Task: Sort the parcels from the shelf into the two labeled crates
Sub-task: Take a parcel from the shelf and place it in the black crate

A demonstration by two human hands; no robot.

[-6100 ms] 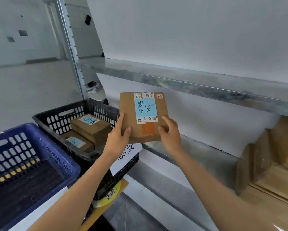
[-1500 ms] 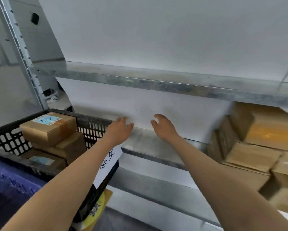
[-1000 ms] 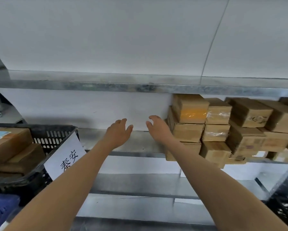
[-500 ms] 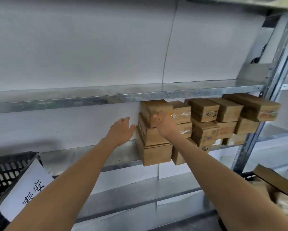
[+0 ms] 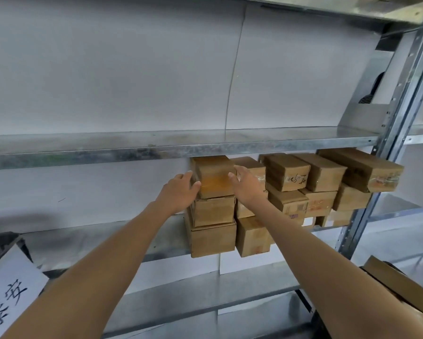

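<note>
A white wall panel fills the background and meets a second white panel at a thin vertical seam. At the far right a grey metal plate slants upward. A dark round object, partly hidden, sits just beside it.

Left hand, right hand beside top parcel

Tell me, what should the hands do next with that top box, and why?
Probably press both palms in on the top parcel and slide it forward off its stack. The left hand and right hand sit open at its two sides, not yet gripping, and it lies topmost under the upper shelf, so nothing rests on it.
</note>
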